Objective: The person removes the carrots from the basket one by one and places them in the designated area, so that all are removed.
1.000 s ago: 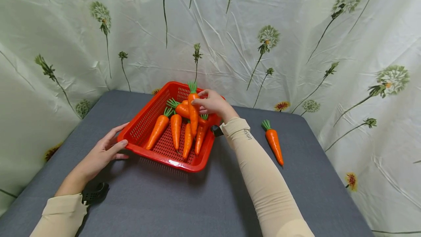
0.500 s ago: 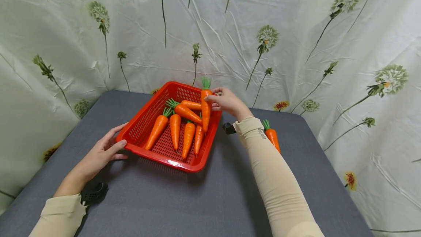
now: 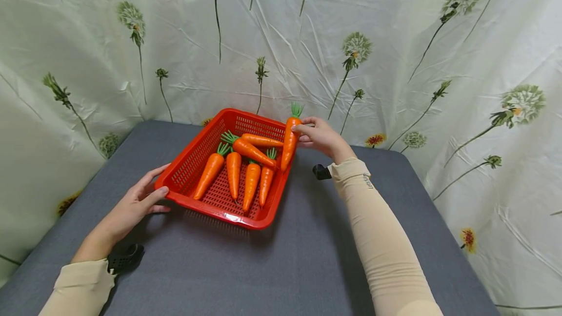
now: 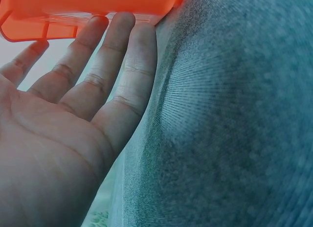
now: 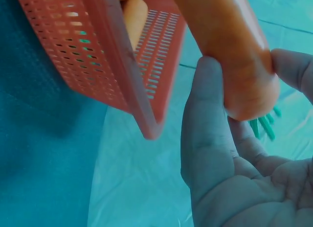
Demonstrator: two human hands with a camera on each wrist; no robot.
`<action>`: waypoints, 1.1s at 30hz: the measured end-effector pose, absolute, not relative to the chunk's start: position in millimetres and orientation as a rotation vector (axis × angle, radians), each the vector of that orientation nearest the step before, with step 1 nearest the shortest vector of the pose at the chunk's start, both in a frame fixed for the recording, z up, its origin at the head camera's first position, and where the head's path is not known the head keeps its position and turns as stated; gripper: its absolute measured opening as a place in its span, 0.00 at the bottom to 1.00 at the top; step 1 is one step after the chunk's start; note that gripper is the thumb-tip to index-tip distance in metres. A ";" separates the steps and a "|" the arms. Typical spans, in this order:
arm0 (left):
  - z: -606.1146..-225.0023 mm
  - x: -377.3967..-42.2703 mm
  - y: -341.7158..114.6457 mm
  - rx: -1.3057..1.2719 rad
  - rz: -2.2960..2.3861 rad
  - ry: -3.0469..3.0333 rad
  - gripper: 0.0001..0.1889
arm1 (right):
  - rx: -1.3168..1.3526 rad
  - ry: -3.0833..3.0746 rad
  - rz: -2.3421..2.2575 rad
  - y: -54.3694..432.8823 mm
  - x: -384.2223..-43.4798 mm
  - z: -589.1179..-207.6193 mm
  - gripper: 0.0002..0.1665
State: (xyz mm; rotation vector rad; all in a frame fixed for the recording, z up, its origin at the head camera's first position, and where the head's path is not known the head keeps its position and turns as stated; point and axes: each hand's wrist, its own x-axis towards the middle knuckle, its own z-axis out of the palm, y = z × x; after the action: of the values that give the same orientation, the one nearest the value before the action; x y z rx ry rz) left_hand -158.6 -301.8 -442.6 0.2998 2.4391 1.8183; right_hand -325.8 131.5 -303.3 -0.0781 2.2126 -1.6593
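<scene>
My right hand (image 3: 322, 135) pinches a carrot (image 3: 290, 143) near its leafy end, with thumb and fingertips on opposite sides. This carrot is held upright, green top up, over the right rim of a red plastic basket (image 3: 210, 207); its thick end shows close up in the right wrist view (image 5: 244, 85). Several other carrots (image 3: 210, 174) lie inside on the slotted bottom. At the basket's near left corner, my left hand (image 3: 136, 204) has its thumb at the rim. Its fingers (image 4: 137, 65) reach out nearly straight, tips against the outer wall.
A grey cloth-covered table (image 3: 210, 272) bears the basket. Behind it hangs a pale curtain (image 3: 298, 48) printed with dandelions, close to the table's back edge. The right sleeve (image 3: 386, 233) crosses the table's right side.
My right hand has carried the carrot rightward from above the basket's middle to its right rim. The loose carrot on the table's right is now hidden behind the sleeve. My left hand stays put.
</scene>
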 end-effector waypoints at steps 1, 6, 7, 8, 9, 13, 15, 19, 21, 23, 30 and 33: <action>-442.5 -158.5 -302.0 0.299 1.817 2.440 0.35 | -0.078 2.211 -1.661 133.7 -325.6 -302.5 0.34; -442.0 -158.5 -302.3 0.288 1.812 2.441 0.35 | -0.079 2.223 -1.648 145.9 -326.5 -303.1 0.34; -442.0 -158.5 -302.4 0.287 1.812 2.442 0.35 | -0.074 2.229 -1.643 148.5 -327.0 -304.1 0.34; -442.0 -158.6 -302.4 0.287 1.812 2.444 0.35 | -0.069 2.235 -1.637 150.9 -327.6 -305.5 0.35; -442.1 -158.6 -302.4 0.287 1.811 2.445 0.35 | -0.063 2.244 -1.626 153.3 -328.1 -306.9 0.35; -442.9 -158.8 -302.5 0.291 1.808 2.448 0.35 | -0.032 2.284 -1.576 162.6 -328.0 -312.6 0.35; -443.4 -158.9 -302.6 0.292 1.807 2.449 0.35 | -0.023 2.301 -1.550 167.1 -328.0 -315.5 0.35; -444.1 -159.2 -302.5 0.299 1.810 2.453 0.35 | 0.007 2.317 -1.529 176.2 -329.4 -321.0 0.35; -444.3 -159.4 -302.3 0.306 1.814 2.453 0.35 | 0.024 2.322 -1.521 180.9 -329.9 -323.0 0.35; -444.3 -159.6 -302.2 0.316 1.816 2.454 0.35 | 0.034 2.331 -1.508 185.2 -329.7 -324.6 0.35; -444.2 -159.5 -301.7 0.332 1.818 2.457 0.34 | 0.067 2.361 -1.455 199.9 -328.8 -334.0 0.35; -444.3 -159.3 -301.8 0.330 1.821 2.457 0.34 | 0.080 2.354 -1.446 206.0 -329.0 -338.6 0.36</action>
State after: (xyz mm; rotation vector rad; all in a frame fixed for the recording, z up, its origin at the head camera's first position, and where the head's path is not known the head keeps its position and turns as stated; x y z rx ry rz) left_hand -159.3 -301.8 -444.3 0.3297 2.4572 1.8213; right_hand -329.0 206.0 -338.6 0.0803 2.3545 -1.4461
